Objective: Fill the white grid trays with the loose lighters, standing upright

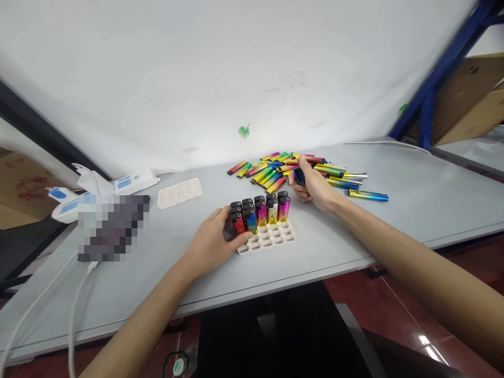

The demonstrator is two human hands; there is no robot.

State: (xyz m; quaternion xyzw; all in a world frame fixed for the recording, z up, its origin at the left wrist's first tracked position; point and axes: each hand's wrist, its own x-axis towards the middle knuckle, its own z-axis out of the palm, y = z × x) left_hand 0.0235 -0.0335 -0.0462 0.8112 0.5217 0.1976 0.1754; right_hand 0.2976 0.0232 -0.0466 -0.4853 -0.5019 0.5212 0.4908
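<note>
A white perforated tray [271, 241] lies on the table, with several upright lighters [261, 212] in its back rows; their tops are black and their bodies shiny red, blue, pink and gold. At its left end my left hand [210, 239] grips around the tray and the end lighters, thumb in front and fingers behind. My right hand [313, 184] is closed on a dark blue lighter [300, 178], mostly hidden by the fingers. It is at the front of a loose heap of multicoloured metallic lighters [270, 176].
A second white perforated tray [180, 193] lies to the left. Farther left are a power strip [134, 182], a pixelated dark object [114, 228] and white cables [74, 304]. A single blue-and-yellow lighter [368, 195] lies at the heap's right. Behind stands a white wall [220, 79].
</note>
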